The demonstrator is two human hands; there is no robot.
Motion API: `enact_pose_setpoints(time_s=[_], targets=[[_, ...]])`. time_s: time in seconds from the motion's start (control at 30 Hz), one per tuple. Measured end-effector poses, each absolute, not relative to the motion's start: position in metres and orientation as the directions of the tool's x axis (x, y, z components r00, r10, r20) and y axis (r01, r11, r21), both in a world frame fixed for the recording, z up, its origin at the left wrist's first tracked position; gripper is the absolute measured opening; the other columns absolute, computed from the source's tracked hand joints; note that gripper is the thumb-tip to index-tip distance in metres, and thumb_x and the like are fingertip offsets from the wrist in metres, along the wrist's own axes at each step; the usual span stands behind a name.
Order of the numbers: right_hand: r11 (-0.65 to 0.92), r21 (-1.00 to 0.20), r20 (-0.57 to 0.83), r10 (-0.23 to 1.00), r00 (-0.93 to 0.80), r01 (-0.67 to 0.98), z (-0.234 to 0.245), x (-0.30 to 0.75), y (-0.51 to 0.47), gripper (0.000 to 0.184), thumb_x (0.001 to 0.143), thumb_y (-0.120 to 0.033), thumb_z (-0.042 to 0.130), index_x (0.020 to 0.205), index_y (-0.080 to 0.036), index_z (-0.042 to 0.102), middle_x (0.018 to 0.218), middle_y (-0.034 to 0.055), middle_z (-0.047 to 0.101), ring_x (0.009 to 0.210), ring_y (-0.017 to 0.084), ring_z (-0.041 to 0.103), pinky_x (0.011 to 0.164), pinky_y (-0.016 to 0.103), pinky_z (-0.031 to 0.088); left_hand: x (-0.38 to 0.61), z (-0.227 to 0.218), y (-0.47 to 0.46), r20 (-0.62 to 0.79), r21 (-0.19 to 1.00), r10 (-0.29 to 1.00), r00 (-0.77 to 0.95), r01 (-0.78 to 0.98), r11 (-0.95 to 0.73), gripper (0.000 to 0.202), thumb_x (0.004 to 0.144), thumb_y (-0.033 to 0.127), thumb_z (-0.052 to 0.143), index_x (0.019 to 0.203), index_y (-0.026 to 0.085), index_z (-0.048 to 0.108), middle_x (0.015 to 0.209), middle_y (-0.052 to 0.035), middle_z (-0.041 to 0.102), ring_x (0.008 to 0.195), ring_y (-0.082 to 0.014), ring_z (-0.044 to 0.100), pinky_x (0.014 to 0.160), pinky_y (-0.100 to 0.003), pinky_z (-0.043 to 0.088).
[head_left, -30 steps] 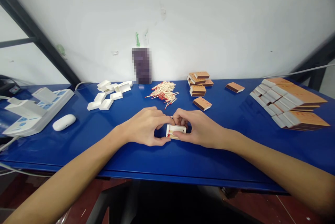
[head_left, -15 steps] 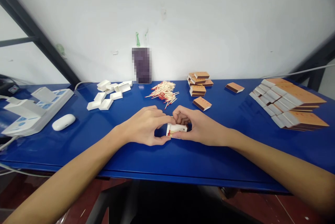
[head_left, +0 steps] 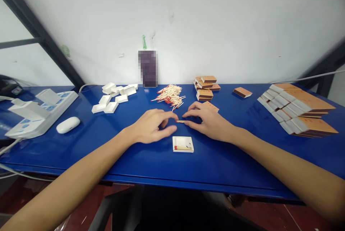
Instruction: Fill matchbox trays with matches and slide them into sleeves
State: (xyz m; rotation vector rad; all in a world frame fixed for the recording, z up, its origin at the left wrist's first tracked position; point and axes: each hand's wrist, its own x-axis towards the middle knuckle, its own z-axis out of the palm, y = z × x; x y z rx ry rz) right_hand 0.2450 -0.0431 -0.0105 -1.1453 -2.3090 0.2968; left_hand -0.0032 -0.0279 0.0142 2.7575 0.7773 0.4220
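A few matches (head_left: 180, 121) with red heads lie on the blue table between my two hands. At their head end is my left hand (head_left: 153, 126), thumb and forefinger apart. My right hand (head_left: 208, 120) is at the other end, its thumb and forefinger also apart; the thumb tip is at the sticks, and I cannot tell whether it touches. Nearer to me sits a white matchbox tray (head_left: 188, 141), with a few matches along its front side and a small dark mark inside. Just beyond my hands is a loose pile of matches (head_left: 171, 96).
Several white matchbox trays (head_left: 110, 107) lie at the back left. Orange matchboxes (head_left: 204, 95) are stacked behind my right hand, with one single matchbox (head_left: 242, 92) farther right. A large matchbox stack (head_left: 304, 105) stands at far right. A power strip (head_left: 40, 116) and a white case (head_left: 68, 125) are left.
The tray has left my hands and now rests on the table nearer to me. Both hands have moved slightly away from me, to either side of the few matches.
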Motion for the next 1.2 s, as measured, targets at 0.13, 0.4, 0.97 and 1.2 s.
enact_pose_setpoints(time_s=[0.13,0.4,0.97,1.2], targets=[[0.586,-0.466,0.316,0.81,-0.493,0.663,-0.01,0.24,-0.045,0.022,0.092,-0.034,0.056,0.091,-0.021,0.074,0.091,0.0065,0.062,0.084,0.02,0.059,0.076,0.035,0.048,-0.007,0.004,-0.012,0.247,0.149,0.651,0.718,0.636,-0.757,0.041,0.096,0.032,0.041,0.131,0.017,0.056,0.099,-0.008,0.059,0.096,-0.0234,0.054,0.087,-0.039,0.043],[0.566,-0.458,0.335,0.824,-0.457,0.685,-0.011,0.229,-0.045,0.02,0.092,-0.032,0.055,0.099,-0.02,0.07,0.087,0.0053,0.062,0.082,0.02,0.059,0.073,0.033,0.047,-0.008,0.001,-0.011,0.146,0.075,0.683,0.715,0.681,-0.729,0.05,0.098,0.046,0.037,0.144,0.03,0.046,0.112,-0.0099,0.049,0.102,-0.0273,0.047,0.087,-0.047,0.042],[0.498,-0.246,0.304,0.854,-0.422,0.832,-0.019,0.232,-0.026,0.038,0.098,-0.028,0.038,0.128,-0.017,0.059,0.102,0.0108,0.053,0.085,0.023,0.058,0.082,0.04,0.048,-0.006,0.003,-0.011,0.255,0.082,0.607,0.753,0.608,-0.79,0.036,0.096,0.035,0.045,0.122,0.018,0.065,0.121,-0.0095,0.058,0.115,-0.0257,0.051,0.096,-0.043,0.04],[0.492,-0.209,0.27,0.86,-0.434,0.845,-0.018,0.23,-0.025,0.041,0.098,-0.027,0.037,0.133,-0.019,0.055,0.103,0.011,0.05,0.086,0.024,0.058,0.082,0.04,0.047,-0.004,0.003,-0.009,0.254,0.09,0.631,0.733,0.632,-0.77,0.037,0.096,0.034,0.045,0.121,0.016,0.065,0.119,-0.0094,0.06,0.114,-0.0253,0.051,0.096,-0.043,0.04]])
